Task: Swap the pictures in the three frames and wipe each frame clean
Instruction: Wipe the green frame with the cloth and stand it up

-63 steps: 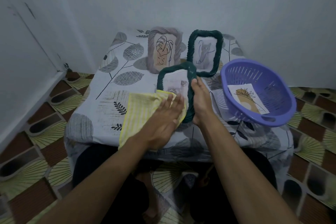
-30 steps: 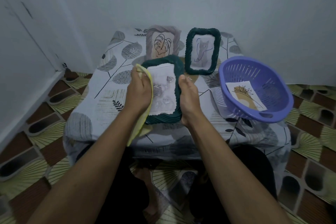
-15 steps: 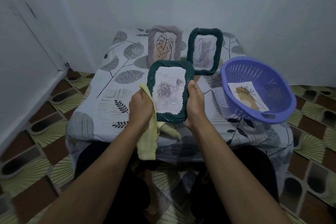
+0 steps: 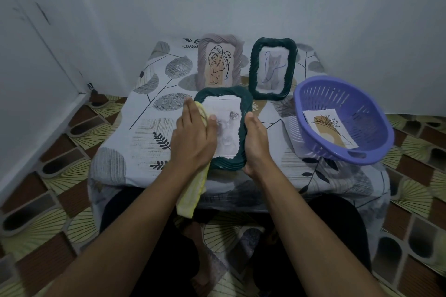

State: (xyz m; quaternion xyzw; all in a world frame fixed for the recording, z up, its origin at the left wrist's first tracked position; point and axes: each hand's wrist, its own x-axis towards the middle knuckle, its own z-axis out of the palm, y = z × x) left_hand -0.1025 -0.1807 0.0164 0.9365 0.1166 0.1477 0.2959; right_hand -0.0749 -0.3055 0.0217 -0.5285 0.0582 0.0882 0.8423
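Two hands (image 4: 193, 137) (image 4: 255, 142), one cloth (image 4: 193, 190), one held frame (image 4: 222, 93), two standing frames (image 4: 237, 60) (image 4: 290, 65), one basket (image 4: 376, 128).

Table (image 4: 149, 132) (leaf-printed) bears grey frame (image 4: 219, 62), green frame (image 4: 272, 69), basket (image 4: 342, 96).

On the cloth-covered table (image 4: 149, 132), a grey woven picture frame (image 4: 202, 62) stands at the back, a dark green woven frame (image 4: 253, 67) just right of it. A second dark green woven frame (image 4: 222, 91) is before both, between left hand (image 4: 193, 137) and right hand (image 4: 255, 142), a yellow cloth (image 4: 193, 193) under the left. Farther right, a purple plastic basket (image 4: 362, 108) holds a paper picture (image 4: 330, 128)
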